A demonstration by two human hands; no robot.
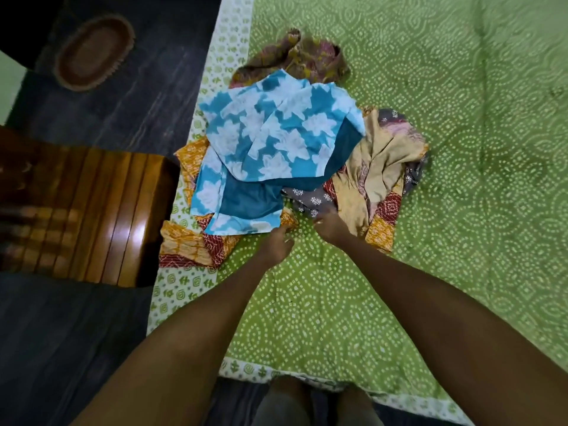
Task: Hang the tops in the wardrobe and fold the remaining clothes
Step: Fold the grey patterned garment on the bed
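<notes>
Both bare arms are reaching out over the bed, which is wearing a green bedsheet with white dotted circles [430,179] and a white border printed with green motifs along its edge. The heap of crumpled clothes is lying near the bed's left edge, just ahead of the hands. On top is sitting a light blue garment with white flower shapes and a plain teal lining [270,149], spread loosely over the rest. Under it, an orange and red patterned cloth [190,244] is poking out at the near left, partly hanging over the border of the sheet. To the right a beige garment with red and orange printed trim [378,176] is lying bunched, with a grey cloth with small white flowers [310,199] showing between it and the blue piece. Farther back a brown and mustard printed garment [310,56] is lying crumpled on the sheet. The left hand [275,244] is touching the near edge of the pile by the orange cloth, fingers curled, though I cannot tell whether they are pinching anything. The right hand [330,227] is at the grey cloth, blurred, and its grip cannot be made out either. Off the bed, a glossy brown ribbed wooden piece of furniture [101,216] is standing on the dark floor [76,333], and an oval brown fringed mat [95,52] is lying farther away.
</notes>
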